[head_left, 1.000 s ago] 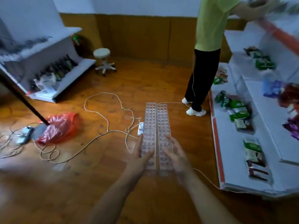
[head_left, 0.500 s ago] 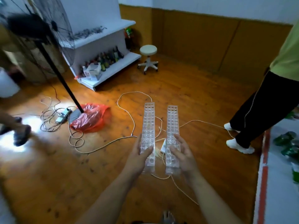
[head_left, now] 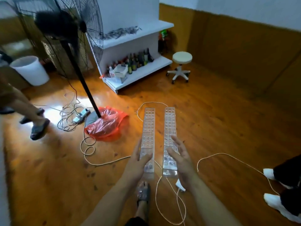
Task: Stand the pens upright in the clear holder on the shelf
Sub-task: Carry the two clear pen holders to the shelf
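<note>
While the left hand clasps the left holder and the right hand pinches the right holder, both hover above the glossy wooden floor. Long clear plastic bars pitted with rows of round sockets, they lie parallel, well away from the white shelf.

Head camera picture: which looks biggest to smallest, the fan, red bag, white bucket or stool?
1. Fan
2. red bag and white bucket, too alike to rank, the bag being nearer
3. stool, smallest
</note>
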`<state>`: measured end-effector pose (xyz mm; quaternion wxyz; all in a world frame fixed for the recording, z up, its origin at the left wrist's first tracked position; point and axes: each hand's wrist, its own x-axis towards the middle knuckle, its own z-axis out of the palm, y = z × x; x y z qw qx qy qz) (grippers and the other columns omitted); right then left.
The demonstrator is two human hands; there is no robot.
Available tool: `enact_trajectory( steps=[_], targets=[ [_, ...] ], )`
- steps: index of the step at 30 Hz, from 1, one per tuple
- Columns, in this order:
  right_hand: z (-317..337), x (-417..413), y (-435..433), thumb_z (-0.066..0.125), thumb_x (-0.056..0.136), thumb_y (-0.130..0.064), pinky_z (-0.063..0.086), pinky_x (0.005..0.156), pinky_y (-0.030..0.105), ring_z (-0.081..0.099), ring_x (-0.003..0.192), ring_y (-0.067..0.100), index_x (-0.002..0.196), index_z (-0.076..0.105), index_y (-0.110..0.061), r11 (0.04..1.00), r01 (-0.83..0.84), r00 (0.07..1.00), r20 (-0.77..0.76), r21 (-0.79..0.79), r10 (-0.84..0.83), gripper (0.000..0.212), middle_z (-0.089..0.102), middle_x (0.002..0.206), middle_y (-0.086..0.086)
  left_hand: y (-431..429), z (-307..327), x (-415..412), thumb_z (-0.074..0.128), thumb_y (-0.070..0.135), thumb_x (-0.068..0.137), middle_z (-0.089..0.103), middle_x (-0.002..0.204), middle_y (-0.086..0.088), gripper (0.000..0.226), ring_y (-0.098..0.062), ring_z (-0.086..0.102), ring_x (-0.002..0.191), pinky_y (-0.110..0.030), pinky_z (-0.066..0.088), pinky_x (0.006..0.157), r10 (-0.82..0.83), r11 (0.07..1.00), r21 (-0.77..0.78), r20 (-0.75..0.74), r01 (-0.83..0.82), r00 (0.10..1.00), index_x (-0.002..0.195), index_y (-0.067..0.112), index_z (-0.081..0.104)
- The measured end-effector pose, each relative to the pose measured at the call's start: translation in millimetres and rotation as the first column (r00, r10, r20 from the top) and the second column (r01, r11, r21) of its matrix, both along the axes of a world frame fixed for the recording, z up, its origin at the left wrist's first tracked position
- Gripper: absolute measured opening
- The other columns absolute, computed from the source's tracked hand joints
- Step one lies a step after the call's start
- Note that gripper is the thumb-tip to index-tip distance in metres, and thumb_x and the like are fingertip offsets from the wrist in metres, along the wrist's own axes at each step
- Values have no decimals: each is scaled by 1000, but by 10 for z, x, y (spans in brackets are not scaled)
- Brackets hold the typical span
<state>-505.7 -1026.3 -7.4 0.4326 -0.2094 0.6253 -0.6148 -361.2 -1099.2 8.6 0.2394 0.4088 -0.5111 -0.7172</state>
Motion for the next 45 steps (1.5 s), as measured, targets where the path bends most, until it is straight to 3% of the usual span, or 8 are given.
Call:
enact_trajectory(
  steps=[5,14,19,26,31,37,41,45],
  targets=[
    [153,-395,-1196,61,94,-17,39,77,13,41,112,-6,125,55,-47,1000,-3,999,-32,3,3,44,43,123,-31,-1311,-18,-471,58,22,95,58,129,19,58,-5,62,110,-33,56,86,-9,1000,-12,-21,9,1000,138,52,34],
    [309,-1431,-2821,60,95,-15,47,73,21,52,95,-11,123,56,-46,995,93,996,1,40,-93,43,48,112,-32,-3062,77,-1631,59,22,95,63,125,15,52,-19,65,108,-49,53,89,-45,999,20,-29,45,999,127,59,41],
    [142,-2259,-3813,52,97,-3,44,49,3,58,65,-24,126,51,-30,997,72,997,40,10,-72,40,51,101,-25,-4024,-92,-2428,60,25,94,58,134,11,62,-14,61,114,-44,51,95,-80,997,9,-12,80,997,143,50,31],
    [131,-3590,-5318,61,95,-18,55,83,33,62,107,8,123,54,-49,997,83,994,68,1,-83,43,58,124,-16,-5506,33,-3626,64,31,90,56,134,11,55,-15,60,117,-44,51,97,-80,996,-42,30,82,996,127,60,38],
    [167,-4242,-6224,64,93,-21,52,95,53,62,115,23,116,58,-55,999,48,993,106,11,-49,42,60,132,-7,-6331,144,-4348,63,26,92,57,131,14,49,-13,60,116,-35,53,89,-71,997,-12,19,71,997,115,63,40],
    [78,-4930,-7458,62,93,-16,57,87,47,70,102,17,126,54,-45,999,39,990,132,20,-41,44,67,120,-9,-7623,-53,-5068,66,27,90,63,128,8,48,-19,65,110,-49,50,97,-55,996,65,-20,56,998,118,59,45],
    [75,-5389,-8465,62,93,-17,56,66,21,69,94,3,127,54,-43,997,71,995,65,31,-73,44,65,118,-17,-8707,-168,-5523,69,33,86,61,130,4,64,-21,64,113,-52,47,99,-105,991,71,-92,112,990,141,42,37],
    [157,-5778,-9418,64,92,-24,47,82,22,52,120,4,124,53,-52,995,82,996,-28,59,-80,44,51,137,-18,-9712,-91,-5944,67,35,87,62,130,8,57,-17,62,115,-51,48,99,-118,991,53,-95,123,988,136,50,41]
  ],
)
